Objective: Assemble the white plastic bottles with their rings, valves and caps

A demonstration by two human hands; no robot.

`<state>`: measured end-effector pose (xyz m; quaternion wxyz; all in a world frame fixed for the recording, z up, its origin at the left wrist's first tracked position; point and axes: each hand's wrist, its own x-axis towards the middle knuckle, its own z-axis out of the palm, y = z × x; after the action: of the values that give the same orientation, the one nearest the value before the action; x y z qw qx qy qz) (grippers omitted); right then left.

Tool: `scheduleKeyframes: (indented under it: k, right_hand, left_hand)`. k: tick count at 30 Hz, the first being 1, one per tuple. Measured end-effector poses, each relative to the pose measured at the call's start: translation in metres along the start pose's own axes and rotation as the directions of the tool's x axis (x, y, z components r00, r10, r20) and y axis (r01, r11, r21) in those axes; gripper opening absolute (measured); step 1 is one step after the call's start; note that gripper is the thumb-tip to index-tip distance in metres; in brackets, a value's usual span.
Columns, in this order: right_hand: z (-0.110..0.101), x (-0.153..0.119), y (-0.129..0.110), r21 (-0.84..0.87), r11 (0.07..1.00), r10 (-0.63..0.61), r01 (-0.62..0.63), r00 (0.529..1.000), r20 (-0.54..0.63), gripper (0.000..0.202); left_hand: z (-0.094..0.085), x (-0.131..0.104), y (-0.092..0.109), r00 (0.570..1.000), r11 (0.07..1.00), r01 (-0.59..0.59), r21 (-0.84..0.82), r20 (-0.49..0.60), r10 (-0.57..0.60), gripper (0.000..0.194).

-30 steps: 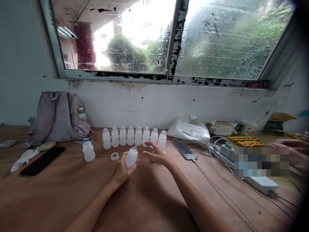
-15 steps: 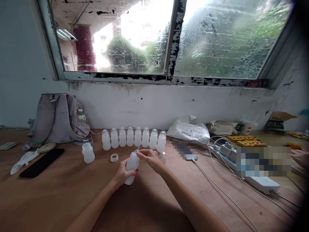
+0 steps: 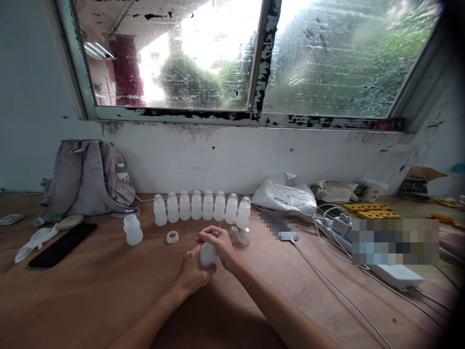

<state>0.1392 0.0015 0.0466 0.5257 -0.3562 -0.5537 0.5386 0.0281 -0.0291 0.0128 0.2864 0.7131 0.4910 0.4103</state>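
Observation:
A frosted white bottle (image 3: 208, 255) is held in front of me, tilted with its top away from me. My left hand (image 3: 194, 271) is wrapped round its body. Over the bottle's top my right hand (image 3: 221, 246) is closed, its fingers covering the neck. Several capped bottles (image 3: 196, 206) stand in a row behind my hands. An open bottle (image 3: 133, 230) without a cap is upright on the left. A white ring (image 3: 172, 236) lies left of my hands, and two clear caps (image 3: 244, 236) sit just to their right.
On the wooden table (image 3: 90, 295), a grey backpack (image 3: 89, 177) and a black phone-like slab (image 3: 63, 245) are at the left. A silver bubble bag (image 3: 285, 195), a power strip (image 3: 397, 277) with white cables, and yellow trays (image 3: 378, 213) are at the right.
The held bottle has tipped further away from me and moved slightly right. My right hand has gone from pinching at the bottle's mouth to wrapping over its top. The person's hand at far right is hidden.

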Motion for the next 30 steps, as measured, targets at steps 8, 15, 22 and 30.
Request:
scheduleKeyframes:
  k: [8,15,22,30]
  right_hand:
    - [-0.002,-0.001,-0.002,0.071,0.997,0.031,-0.032,1.000,0.003,0.018]
    - [-0.012,-0.001,-0.017,0.110,0.991,0.027,-0.070,0.935,0.355,0.035]
    - [-0.031,0.018,0.009,0.034,0.997,-0.076,0.074,0.994,0.075,0.025]
    - [-0.029,0.018,0.009,0.122,0.992,-0.014,0.005,0.997,0.076,0.025]
  left_hand:
    - [-0.005,0.003,0.010,0.966,0.854,0.206,-0.478,0.237,-0.101,0.018]
    - [-0.023,-0.001,0.008,0.783,0.306,0.582,-0.753,0.621,0.039,0.030]
    - [-0.028,0.012,-0.017,0.856,0.236,0.494,-0.837,0.516,0.041,0.036]
    - [-0.023,0.008,-0.017,0.802,0.418,0.558,-0.717,0.595,-0.050,0.043]
